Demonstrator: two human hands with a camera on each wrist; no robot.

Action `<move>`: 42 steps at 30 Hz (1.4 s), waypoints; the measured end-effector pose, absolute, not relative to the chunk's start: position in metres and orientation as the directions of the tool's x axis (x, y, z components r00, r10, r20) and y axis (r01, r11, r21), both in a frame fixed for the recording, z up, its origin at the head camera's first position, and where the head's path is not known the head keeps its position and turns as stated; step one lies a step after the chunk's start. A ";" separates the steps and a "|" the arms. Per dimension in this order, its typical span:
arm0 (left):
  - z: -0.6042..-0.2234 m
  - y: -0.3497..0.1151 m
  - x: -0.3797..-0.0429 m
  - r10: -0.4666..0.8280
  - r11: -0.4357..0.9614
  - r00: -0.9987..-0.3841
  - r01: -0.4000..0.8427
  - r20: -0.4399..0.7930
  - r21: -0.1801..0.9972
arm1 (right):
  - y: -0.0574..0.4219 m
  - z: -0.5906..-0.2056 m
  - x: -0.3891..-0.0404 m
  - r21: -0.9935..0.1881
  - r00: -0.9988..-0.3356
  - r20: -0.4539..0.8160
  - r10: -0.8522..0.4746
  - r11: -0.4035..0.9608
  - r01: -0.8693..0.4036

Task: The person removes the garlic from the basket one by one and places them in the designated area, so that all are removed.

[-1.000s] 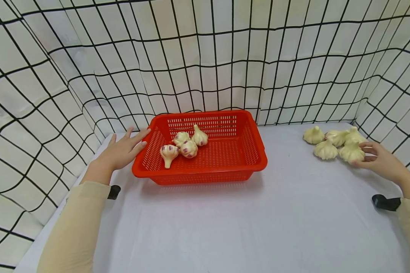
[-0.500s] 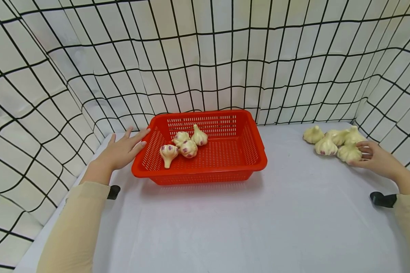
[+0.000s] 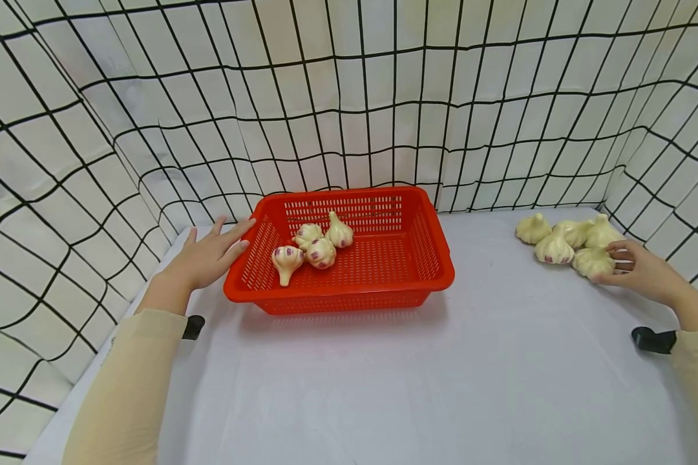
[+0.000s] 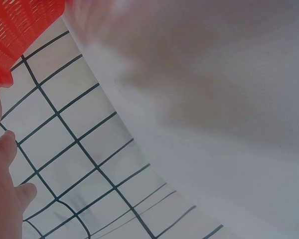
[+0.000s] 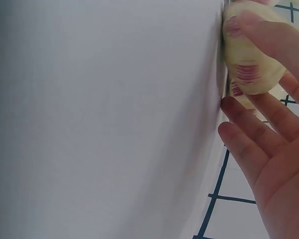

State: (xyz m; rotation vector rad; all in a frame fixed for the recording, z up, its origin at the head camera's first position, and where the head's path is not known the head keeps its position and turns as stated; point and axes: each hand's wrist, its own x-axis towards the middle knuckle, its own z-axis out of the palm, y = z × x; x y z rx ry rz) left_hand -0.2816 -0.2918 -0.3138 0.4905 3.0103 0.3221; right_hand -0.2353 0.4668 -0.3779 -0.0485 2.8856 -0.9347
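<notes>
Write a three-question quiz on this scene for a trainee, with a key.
1. How many garlic bulbs lie in the red basket?

2. True or false: the left hand is gripping a bulb.

3. Where is the held bulb that the right hand grips?
A) Inside the basket
B) At the cluster right of the basket
C) Beside the left hand

Key:
1. Four.
2. False; its fingers touch the basket's rim.
3. B.

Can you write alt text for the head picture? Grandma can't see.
A person's right grip holds a garlic bulb beside four others on a white table, while their left grip touches a red basket with four bulbs inside.
</notes>
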 end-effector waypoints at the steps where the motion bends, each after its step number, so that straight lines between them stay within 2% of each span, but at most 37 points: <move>1: -0.314 -0.292 -0.282 0.320 0.927 -0.947 0.304 -0.040 0.218 | 0.467 -0.377 -0.235 -0.581 -0.993 -0.096 -0.062 0.814 0.006; 13: -0.314 -0.291 -0.281 0.317 0.929 -0.948 0.302 -0.039 0.213 | 0.470 -0.373 -0.229 -0.564 -0.995 -0.092 -0.045 0.826 0.015; 21: -0.314 -0.292 -0.282 0.316 0.930 -0.948 0.302 -0.037 0.209 | 0.476 -0.372 -0.221 -0.546 -0.999 0.009 -0.036 0.837 -0.035; 30: -0.315 -0.293 -0.282 0.316 0.929 -0.948 0.302 -0.036 0.212 | 0.478 -0.360 -0.213 -0.558 -0.996 0.086 0.026 0.829 -0.026; 42: -0.313 -0.291 -0.282 0.315 0.929 -0.948 0.299 -0.044 0.218 | 0.462 -0.344 -0.210 -0.556 -0.965 0.257 0.059 0.826 -0.097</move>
